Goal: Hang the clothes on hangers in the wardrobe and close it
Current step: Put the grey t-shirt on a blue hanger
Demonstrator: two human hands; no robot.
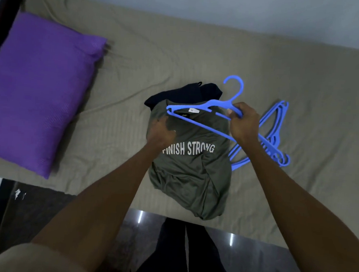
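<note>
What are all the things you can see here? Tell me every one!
T-shirt: one, grey-green, printed FINISH STRONG, on the bed's middle.
Dark garment: one, black, under the T-shirt's far end.
Held hanger: one, blue, above the T-shirt's collar.
Spare hangers: a pile, count unclear, blue, right of the T-shirt.
Pillow: one, purple, left on the bed.
Bed sheet: one, beige.
Floor: dark, glossy, near edge.
Left hand: on the T-shirt, gripping fabric.
Right hand: fingers gripping the held hanger.

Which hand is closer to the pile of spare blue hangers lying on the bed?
Right. The right hand, gripping a blue hanger, is just beside the spare hangers. The left hand rests on the grey shirt, farther away.
</note>
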